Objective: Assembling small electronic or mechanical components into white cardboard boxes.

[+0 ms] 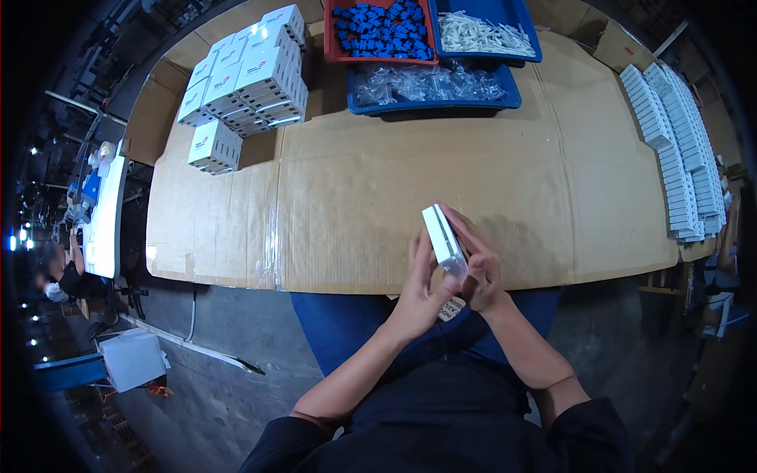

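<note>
Near the front edge of the cardboard-covered table (378, 197), a white flat rectangular case (443, 236) is held between my two hands, tilted on its narrow side. A dark line runs along that side. My left hand (422, 288) grips its left face and lower end, thumb toward the near end. Against its right face, my right hand (482, 272) is closed with fingers stretched along it. Something clear, perhaps thin plastic, shows at the case's near end by the fingertips. What the right fingers pinch there is partly hidden.
White boxes (248, 75) are stacked at back left. A red bin (327, 39) holds blue parts; one blue bin (538, 47) holds white plugs, another (359, 106) clear bags. Rows of white pieces (670, 150) line the right edge. A person (72, 264) sits far left.
</note>
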The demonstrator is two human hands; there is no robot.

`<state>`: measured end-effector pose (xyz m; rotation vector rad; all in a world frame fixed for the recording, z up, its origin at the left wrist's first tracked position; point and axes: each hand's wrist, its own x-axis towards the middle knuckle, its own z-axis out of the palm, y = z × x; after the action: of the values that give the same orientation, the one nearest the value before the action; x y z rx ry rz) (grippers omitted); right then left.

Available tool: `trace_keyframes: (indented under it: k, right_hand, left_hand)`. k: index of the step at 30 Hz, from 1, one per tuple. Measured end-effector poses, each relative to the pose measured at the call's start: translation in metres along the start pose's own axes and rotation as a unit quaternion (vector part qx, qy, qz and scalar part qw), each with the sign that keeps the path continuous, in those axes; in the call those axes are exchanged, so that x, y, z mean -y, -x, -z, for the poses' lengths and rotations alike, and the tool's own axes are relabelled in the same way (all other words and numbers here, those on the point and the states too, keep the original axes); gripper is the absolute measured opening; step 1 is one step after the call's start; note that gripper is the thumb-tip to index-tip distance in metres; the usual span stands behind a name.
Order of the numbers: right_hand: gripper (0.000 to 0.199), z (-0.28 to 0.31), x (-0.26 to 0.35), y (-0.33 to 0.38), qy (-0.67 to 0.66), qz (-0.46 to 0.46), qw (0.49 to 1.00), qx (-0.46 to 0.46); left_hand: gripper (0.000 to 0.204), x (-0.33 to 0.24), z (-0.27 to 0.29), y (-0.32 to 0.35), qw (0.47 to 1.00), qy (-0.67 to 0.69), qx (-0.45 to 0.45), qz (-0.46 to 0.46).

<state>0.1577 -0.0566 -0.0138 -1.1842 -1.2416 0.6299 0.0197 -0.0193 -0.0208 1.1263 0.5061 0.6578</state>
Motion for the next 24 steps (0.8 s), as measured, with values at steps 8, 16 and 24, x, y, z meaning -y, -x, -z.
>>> trace_keyframes:
  k: [8, 16, 24]
  right_hand:
    - [0.069, 0.014, 0.008, -0.006, 0.065, -0.034, 0.995, 0.07]
    - [0.052, 0.006, -0.008, 0.0, 0.239, 0.089, 0.962, 0.096]
    - [0.048, 0.001, -0.019, 0.006, 0.283, 0.119, 0.947, 0.096]
  left_hand:
    - [0.058, -0.008, 0.01, -0.013, 0.975, 0.15, -0.134, 0.095]
    - [0.065, 0.006, 0.006, -0.015, 0.964, 0.161, -0.176, 0.122]
    - [0.054, -0.002, -0.006, -0.013, 0.955, 0.118, -0.245, 0.122]
